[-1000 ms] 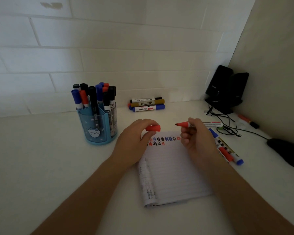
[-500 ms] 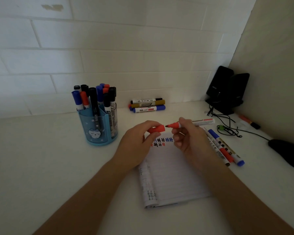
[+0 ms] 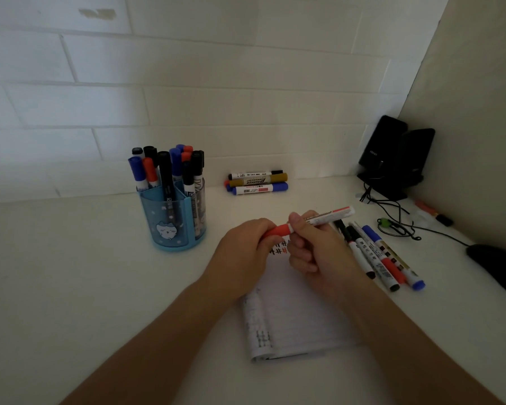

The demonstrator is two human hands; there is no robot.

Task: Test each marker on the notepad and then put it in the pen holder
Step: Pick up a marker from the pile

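Change: red cap (image 3: 278, 230), held clear of the bare tip a second ago, now pushed onto the red marker (image 3: 329, 215); tip no longer visible.
Meaning for the task: test of this marker judged done; likely only the trip to the pen holder (image 3: 170, 229) left for it.
Left hand (image 3: 243, 255): fingers (image 3: 260, 228) curled round the cap, pinching it.
Right hand (image 3: 322, 252): fingers (image 3: 300, 254) wrapped round the white barrel just beside the cap, free end of the barrel pointing far right.
Marker's place: in the air between both hands, over the far edge of the notepad (image 3: 298, 311), well apart from the pen holder at far left.
Notepad: flat on the table (image 3: 70, 273), near centre; small red and dark test marks showing at its far edge, mostly hidden by the hands.
Pen holder: blue, see-through, cat face on the front, split into compartments; upright on the table.
Contents: black, blue and red capped markers standing caps up; exact count hard to tell.
Waiting markers (image 3: 376, 255): several lying side by side on the table just right of the notepad.
Far markers (image 3: 257, 182): three or so stacked by the wall, right of the pen holder.
Right corner: black speakers (image 3: 392, 159), cable (image 3: 392, 229), dark mouse (image 3: 497, 264).
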